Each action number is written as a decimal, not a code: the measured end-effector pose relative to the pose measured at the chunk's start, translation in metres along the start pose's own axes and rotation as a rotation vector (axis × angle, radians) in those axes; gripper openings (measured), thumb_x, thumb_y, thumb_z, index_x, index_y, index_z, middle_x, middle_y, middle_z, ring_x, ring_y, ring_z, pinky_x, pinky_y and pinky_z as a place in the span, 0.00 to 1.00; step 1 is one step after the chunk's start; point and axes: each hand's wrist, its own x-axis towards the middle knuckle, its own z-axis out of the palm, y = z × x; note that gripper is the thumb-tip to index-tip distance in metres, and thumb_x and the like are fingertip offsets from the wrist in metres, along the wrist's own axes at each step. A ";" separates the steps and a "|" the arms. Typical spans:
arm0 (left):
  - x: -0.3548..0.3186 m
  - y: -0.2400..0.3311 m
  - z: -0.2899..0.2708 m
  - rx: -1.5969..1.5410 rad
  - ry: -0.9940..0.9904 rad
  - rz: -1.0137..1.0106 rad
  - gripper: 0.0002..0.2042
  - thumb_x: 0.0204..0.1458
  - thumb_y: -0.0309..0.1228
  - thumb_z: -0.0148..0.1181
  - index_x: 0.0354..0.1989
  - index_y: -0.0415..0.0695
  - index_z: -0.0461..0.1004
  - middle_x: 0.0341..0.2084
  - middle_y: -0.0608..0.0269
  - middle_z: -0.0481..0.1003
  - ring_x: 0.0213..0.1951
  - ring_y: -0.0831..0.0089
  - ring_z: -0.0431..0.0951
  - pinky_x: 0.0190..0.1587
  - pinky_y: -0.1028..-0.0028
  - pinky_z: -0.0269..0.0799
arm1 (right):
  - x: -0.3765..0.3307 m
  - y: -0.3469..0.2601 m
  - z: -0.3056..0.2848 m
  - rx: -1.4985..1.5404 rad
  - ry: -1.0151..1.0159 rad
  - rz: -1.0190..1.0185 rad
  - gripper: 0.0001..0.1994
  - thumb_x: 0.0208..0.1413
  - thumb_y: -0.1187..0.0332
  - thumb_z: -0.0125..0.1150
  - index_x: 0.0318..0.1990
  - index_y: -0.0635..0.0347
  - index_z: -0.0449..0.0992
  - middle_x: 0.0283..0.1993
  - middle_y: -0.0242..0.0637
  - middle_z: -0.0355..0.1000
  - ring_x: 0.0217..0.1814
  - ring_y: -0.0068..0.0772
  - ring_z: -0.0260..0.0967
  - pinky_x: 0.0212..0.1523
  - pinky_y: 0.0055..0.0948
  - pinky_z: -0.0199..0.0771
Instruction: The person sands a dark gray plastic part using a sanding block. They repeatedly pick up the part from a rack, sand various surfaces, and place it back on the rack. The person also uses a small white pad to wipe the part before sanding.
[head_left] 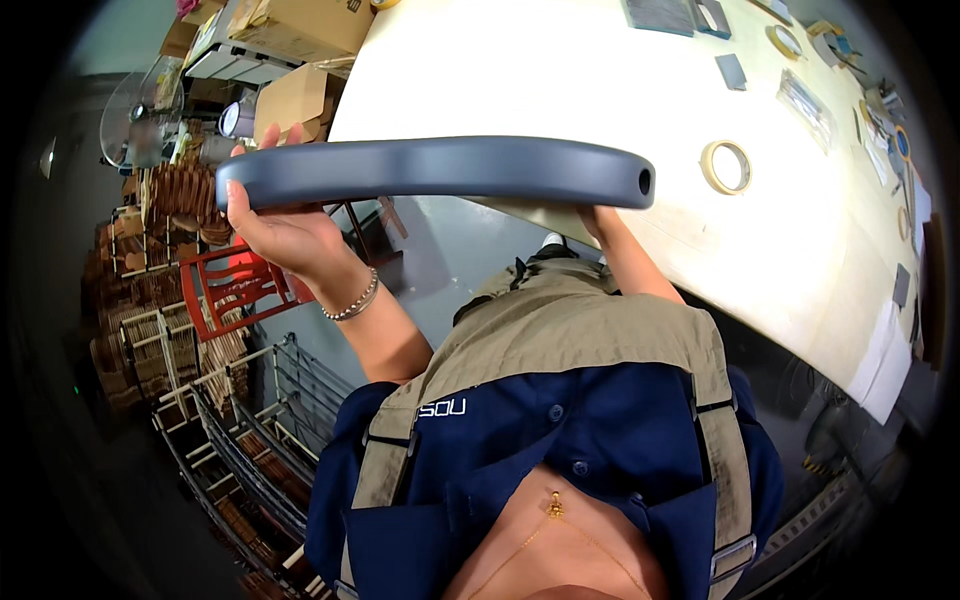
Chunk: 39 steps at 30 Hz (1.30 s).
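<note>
A dark blue, satin-finished guitar body (430, 172) is held up in front of me, edge toward me, so its curved side shows and its broad faces do not. A round dark hole sits near the right end of that side. My left hand (288, 232) grips the left end, thumb on the near edge and fingertips showing beyond the far side. My right hand (600, 220) reaches up behind and under the right end; its fingers are hidden by the body.
Beyond lies a pale worktable (560, 80) with a tape roll (726, 167), a grey pad (731, 72) and a white sheet (881, 365). At left stand cardboard boxes (300, 35), a red stool (235, 290) and racks (215, 420) of brown wooden pieces.
</note>
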 end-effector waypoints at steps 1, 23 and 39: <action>-0.001 -0.001 -0.001 -0.025 0.054 -0.008 0.22 0.52 0.42 0.41 0.47 0.37 0.62 0.37 0.46 0.70 0.40 0.55 0.73 0.45 0.61 0.69 | 0.001 -0.006 -0.007 -0.103 0.078 0.063 0.20 0.56 0.53 0.51 0.51 0.56 0.65 0.50 0.34 0.64 0.51 0.28 0.62 0.53 0.30 0.63; -0.051 -0.075 -0.123 -0.850 -0.090 -0.346 0.18 0.48 0.51 0.50 0.19 0.50 0.64 0.16 0.71 0.66 0.33 0.69 0.71 0.57 0.56 0.58 | -0.019 -0.154 0.072 -0.162 -0.046 -0.315 0.38 0.55 0.36 0.32 0.62 0.59 0.54 0.58 0.40 0.61 0.60 0.37 0.58 0.57 0.31 0.60; -0.036 -0.067 -0.125 -0.635 0.152 -0.537 0.16 0.44 0.48 0.50 0.22 0.48 0.72 0.31 0.64 0.74 0.44 0.63 0.71 0.55 0.54 0.60 | -0.045 -0.179 0.098 -0.174 -0.006 -0.188 0.50 0.50 0.30 0.10 0.61 0.72 0.51 0.61 0.47 0.57 0.63 0.40 0.53 0.62 0.32 0.53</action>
